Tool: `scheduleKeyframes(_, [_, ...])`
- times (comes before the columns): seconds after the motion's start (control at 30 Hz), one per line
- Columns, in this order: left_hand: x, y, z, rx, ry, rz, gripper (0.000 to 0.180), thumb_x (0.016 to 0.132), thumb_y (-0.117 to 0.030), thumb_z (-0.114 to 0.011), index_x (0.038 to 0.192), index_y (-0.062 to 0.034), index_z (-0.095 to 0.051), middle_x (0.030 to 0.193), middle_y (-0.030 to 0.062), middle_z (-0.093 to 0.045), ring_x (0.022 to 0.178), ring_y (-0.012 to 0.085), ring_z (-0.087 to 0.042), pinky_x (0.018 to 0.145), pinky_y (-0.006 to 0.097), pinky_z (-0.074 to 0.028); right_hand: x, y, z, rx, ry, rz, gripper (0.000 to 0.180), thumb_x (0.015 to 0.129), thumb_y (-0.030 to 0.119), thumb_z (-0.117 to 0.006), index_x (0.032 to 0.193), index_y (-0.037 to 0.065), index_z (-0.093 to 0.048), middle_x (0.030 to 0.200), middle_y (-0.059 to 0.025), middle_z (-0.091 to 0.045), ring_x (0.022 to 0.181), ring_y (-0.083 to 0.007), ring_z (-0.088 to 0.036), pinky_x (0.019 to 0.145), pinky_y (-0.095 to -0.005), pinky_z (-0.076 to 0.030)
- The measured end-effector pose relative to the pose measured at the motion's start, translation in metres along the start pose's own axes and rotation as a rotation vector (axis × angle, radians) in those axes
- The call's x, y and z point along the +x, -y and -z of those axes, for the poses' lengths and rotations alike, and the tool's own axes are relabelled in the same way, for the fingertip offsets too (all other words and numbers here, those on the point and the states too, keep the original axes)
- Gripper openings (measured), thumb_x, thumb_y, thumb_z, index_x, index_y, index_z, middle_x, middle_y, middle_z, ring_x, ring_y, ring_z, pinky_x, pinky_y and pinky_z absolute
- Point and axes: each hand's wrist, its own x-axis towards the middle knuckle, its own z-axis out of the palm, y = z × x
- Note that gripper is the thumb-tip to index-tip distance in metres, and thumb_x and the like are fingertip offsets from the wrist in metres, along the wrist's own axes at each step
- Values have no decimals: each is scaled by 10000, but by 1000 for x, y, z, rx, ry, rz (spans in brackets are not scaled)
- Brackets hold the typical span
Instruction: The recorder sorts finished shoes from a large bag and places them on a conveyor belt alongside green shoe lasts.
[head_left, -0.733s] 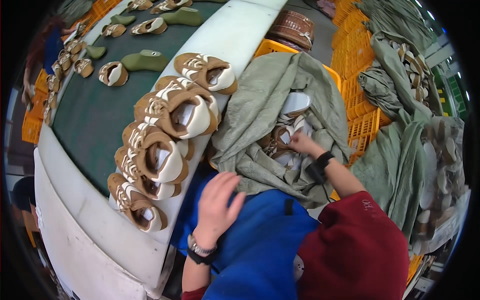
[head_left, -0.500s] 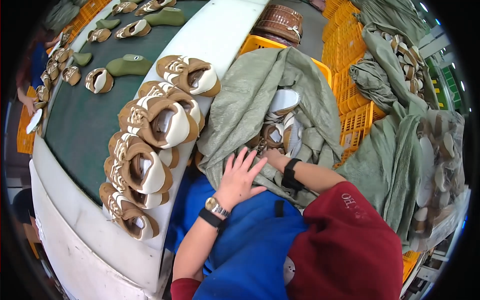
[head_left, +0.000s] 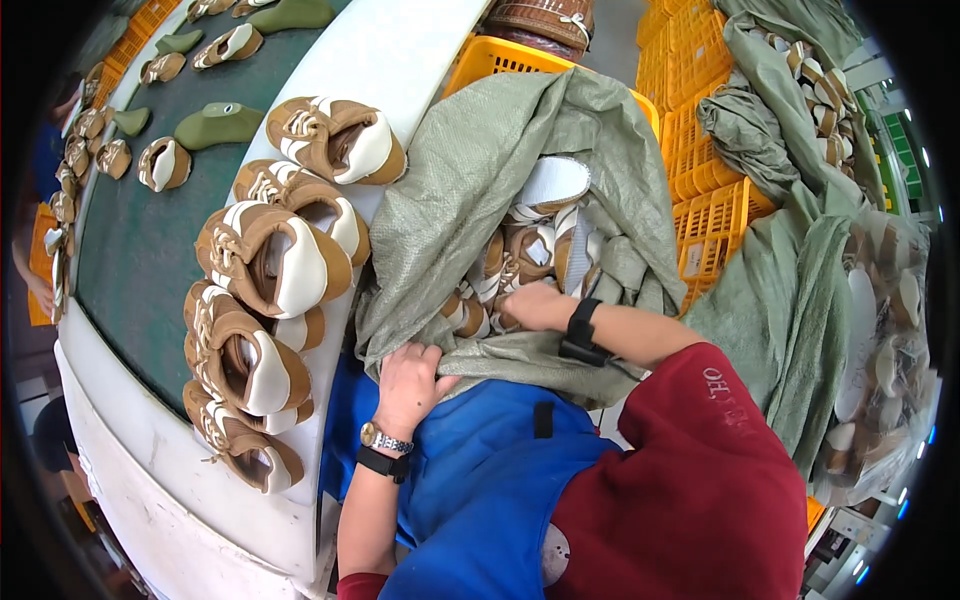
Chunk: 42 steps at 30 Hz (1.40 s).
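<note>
Right hand (head_left: 535, 307): reaches into the sack's mouth, fingers sunk among the shoes; its fingertips are hidden, so I cannot tell whether it grips one.
Left hand (head_left: 408, 388): at 8 o'clock from the right hand, fingers curled over the near rim of the grey-green woven sack (head_left: 490, 170); whether it pinches the fabric I cannot tell.
Bagged sneakers (head_left: 527, 243): brown and white, inside the sack; one lies just beside the right hand at 12 o'clock, others near it at 9 o'clock.
Upturned sneaker (head_left: 557, 183): farther off at 12 o'clock, pale sole showing.
Yellow crate (head_left: 505, 58): its rim shows behind the sack, toward 12 o'clock.
White tabletop (head_left: 425, 55): carries a row of lace-up sneakers (head_left: 308, 270), at 10 o'clock from the left hand.
Conveyor belt (head_left: 140, 240): green, beyond that row, with a green shoe last (head_left: 220, 126) at 11 o'clock.
Stacked yellow crates (head_left: 705, 230): at 2 o'clock from the right hand.
</note>
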Motion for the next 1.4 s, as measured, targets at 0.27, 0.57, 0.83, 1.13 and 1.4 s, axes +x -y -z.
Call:
scheduleKeyframes(0.27, [-4, 1, -7, -54, -28, 44, 333, 638, -277, -762, 841, -68, -601, 796, 112, -593, 810, 308, -578, 695, 410, -427, 60, 4, 38, -159, -36, 79, 263, 665, 182, -681, 886, 39, -672, 817, -147, -669, 810, -310, -653, 691, -406, -526])
scheduleKeyframes(0.57, [-11, 0, -7, -110, -40, 105, 340, 627, -234, -766, 884, -64, -622, 828, 125, -604, 825, 328, -576, 721, 415, -426, 95, 67, -54, -558, -293, 160, 477, 839, 313, -467, 1201, 27, -589, 1324, -183, -480, 1278, -374, -356, 1075, -554, -150])
scheduleKeyframes(0.83, [-5, -3, -10, -98, -57, 77, 335, 625, -226, -765, 885, -66, -627, 837, 118, -603, 827, 321, -575, 726, 412, -427, 104, 43, -84, -374, -375, 154, 314, 851, 293, -487, 1083, 164, -655, 1298, -183, -437, 1193, -480, -381, 920, -560, -388])
scheduleKeyframes(1.13, [-8, -2, -13, -147, -77, 100, 310, 638, -210, -752, 877, -58, -626, 837, 127, -609, 812, 339, -574, 721, 419, -435, 128, 42, -65, 17, -243, 118, 311, 773, 168, -558, 1066, 111, -647, 1070, -148, -632, 1055, -329, -582, 838, -398, -502])
scheduleKeyframes(1.4, [-9, 2, -14, -215, -77, 143, 310, 652, -209, -746, 893, -53, -630, 857, 138, -627, 811, 345, -598, 711, 421, -469, -4, 8, 55, 767, -802, 165, 810, 561, 219, -759, 1289, 67, -438, 1304, -206, -428, 1211, -336, -426, 1020, -351, -356])
